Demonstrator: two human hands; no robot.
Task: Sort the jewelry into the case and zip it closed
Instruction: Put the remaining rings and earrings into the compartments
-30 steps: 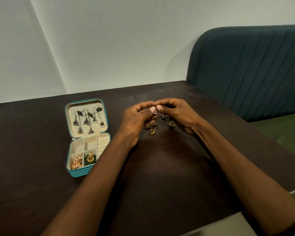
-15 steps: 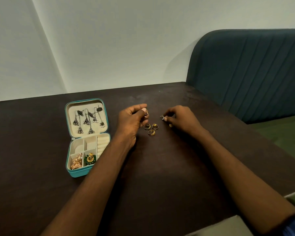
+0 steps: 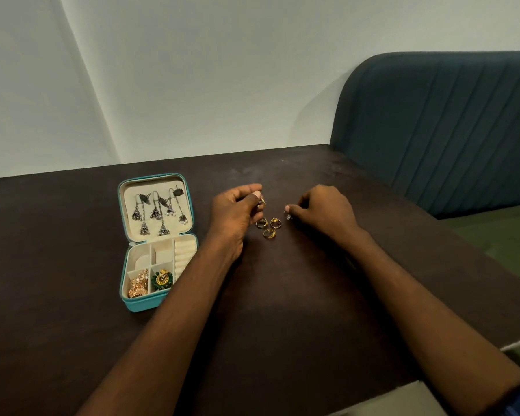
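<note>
On the dark tabletop (image 3: 282, 295), the left hand (image 3: 233, 210) pinches a small ring (image 3: 261, 202) and the right hand (image 3: 324, 210) pinches a silver piece (image 3: 288, 217), three gold rings (image 3: 269, 227) between them, the open teal jewelry case (image 3: 158, 241) toward the left edge.

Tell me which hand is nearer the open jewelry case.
Left. The left hand, pinching a small ring, sits just right of the case. The right hand is farther right, beyond the three gold rings on the table.

Your left hand (image 3: 234, 210) pinched a small piece too tiny to identify. Your right hand (image 3: 324, 211) covered whatever its fingertips held. Your left forearm hid the case's (image 3: 138, 304) near right corner.
</note>
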